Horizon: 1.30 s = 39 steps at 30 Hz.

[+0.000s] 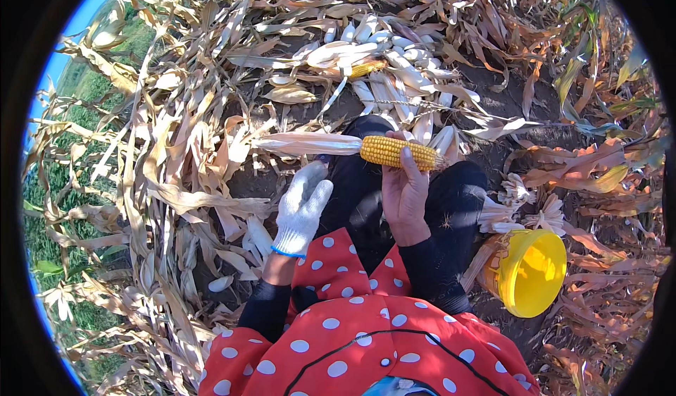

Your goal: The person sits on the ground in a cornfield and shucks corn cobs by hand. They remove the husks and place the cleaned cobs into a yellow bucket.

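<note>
My bare right hand (405,195) grips a yellow corn cob (393,151) above my knees, the thumb lying across its kernels. Pale husk leaves (311,144), still joined to one end of the cob, stretch out to the left. In a white knitted glove with a blue cuff, my left hand (303,206) hangs beside my left thigh, below the husk and apart from it. Its fingers are spread a little and nothing shows in them. Beyond my knees, another partly bared corn cob (368,68) lies on a heap of husked-over ears (404,52).
A yellow plastic bucket (533,274) lies tipped on its side at my right, its mouth toward me. Near it are several pulled-off husks (499,213). Dry corn stalks and leaves (174,126) cover the soil around me. Green plants (79,184) grow at the far left.
</note>
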Tool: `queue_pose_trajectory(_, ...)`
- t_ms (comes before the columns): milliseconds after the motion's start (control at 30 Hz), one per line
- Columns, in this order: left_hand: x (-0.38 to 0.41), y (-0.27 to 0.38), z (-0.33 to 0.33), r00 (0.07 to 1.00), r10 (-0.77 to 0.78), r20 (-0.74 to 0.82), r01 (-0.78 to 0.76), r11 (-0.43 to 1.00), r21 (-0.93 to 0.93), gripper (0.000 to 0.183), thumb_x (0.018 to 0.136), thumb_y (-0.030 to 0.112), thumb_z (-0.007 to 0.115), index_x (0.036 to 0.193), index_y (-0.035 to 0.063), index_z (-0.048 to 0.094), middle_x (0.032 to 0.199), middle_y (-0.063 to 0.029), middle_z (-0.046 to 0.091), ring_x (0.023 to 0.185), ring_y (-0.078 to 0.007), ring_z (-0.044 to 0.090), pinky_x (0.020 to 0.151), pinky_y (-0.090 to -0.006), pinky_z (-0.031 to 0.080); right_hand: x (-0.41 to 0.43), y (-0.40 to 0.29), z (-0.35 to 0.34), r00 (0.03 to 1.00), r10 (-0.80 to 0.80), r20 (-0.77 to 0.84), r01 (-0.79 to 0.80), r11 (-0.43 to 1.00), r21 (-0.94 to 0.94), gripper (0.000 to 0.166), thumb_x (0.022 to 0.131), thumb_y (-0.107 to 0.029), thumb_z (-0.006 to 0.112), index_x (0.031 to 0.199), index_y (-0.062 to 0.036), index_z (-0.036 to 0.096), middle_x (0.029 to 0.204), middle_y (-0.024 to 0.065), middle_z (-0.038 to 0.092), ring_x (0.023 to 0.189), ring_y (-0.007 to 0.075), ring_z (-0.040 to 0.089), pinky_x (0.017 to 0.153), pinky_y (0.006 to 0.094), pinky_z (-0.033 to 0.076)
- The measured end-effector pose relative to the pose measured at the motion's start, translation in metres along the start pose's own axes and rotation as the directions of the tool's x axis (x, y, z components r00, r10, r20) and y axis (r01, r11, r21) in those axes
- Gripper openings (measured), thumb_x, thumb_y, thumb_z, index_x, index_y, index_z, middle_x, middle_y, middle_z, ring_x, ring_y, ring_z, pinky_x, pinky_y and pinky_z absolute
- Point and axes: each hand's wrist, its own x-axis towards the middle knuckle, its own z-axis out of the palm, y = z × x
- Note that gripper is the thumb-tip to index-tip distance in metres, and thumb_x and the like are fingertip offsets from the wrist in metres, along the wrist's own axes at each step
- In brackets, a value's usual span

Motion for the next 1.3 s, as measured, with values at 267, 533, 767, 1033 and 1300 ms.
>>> queue_pose_trajectory(267,0.047,0.017,0.055,0.938,-0.341,0.059,0.318,0.785,-0.531,0.03,0.096,0.027,0.064,0.111,0.0018,0.058,0.09,-0.0107,0.066,0.075,-0.0194,0.066,0.069,-0.0323,0.055,-0.056,-0.027,-0.034,0.901,0.211,0.379,-0.014,0.887,-0.461,0.039,0.096,-0.031,0.057,0.12,-0.0007,0.059,0.136,0.0149,0.053,0.129,0.0254,0.049,0.112,0.0385,0.034)
queue_pose_trajectory(533,0.013,0.005,0.081,0.966,-0.147,0.215,0.106,0.976,0.19,0.018,0.095,0.012,0.063,0.108,0.0005,0.06,0.087,-0.0025,0.064,0.077,-0.0062,0.058,0.066,-0.0239,0.048,-0.016,-0.032,-0.027,0.984,0.157,0.089,-0.024,0.601,-0.799,0.022,0.094,-0.018,0.069,0.105,-0.0026,0.059,0.087,0.0009,0.063,0.072,0.007,0.058,0.069,0.0222,0.05)
queue_pose_trajectory(767,0.016,0.004,0.07,0.974,-0.163,0.156,0.176,0.982,-0.075,0.017,0.096,0.017,0.063,0.096,0.0005,0.067,0.083,-0.0015,0.065,0.075,-0.0057,0.057,0.069,-0.0214,0.046,-0.023,-0.022,-0.043,0.992,0.1,0.073,-0.044,0.835,-0.548,0.011,0.099,-0.014,0.061,0.094,-0.0042,0.057,0.082,0.0012,0.062,0.073,0.0078,0.061,0.068,0.0244,0.051)
queue_pose_trajectory(1033,0.007,0.003,0.082,0.99,0.043,0.136,-0.038,0.998,-0.042,0.016,0.097,0.01,0.06,0.11,0.0019,0.061,0.096,-0.004,0.066,0.084,-0.0086,0.062,0.077,-0.0263,0.051,-0.032,-0.026,-0.045,0.999,0.013,0.049,0.023,0.747,-0.664,0.016,0.098,-0.011,0.06,0.087,-0.006,0.05,0.074,0.0001,0.057,0.063,0.0074,0.055,0.061,0.0221,0.045)
queue_pose_trajectory(1300,0.022,0.022,0.08,0.96,-0.082,0.267,0.128,0.979,-0.161,0.027,0.094,0.013,0.064,0.117,-0.0016,0.06,0.098,-0.0067,0.066,0.086,-0.0093,0.062,0.078,-0.0243,0.051,-0.035,-0.034,-0.035,0.988,0.154,0.023,-0.134,0.916,-0.378,0.012,0.101,-0.015,0.053,0.093,-0.0054,0.053,0.081,0.0035,0.061,0.075,0.0099,0.059,0.071,0.0248,0.047)
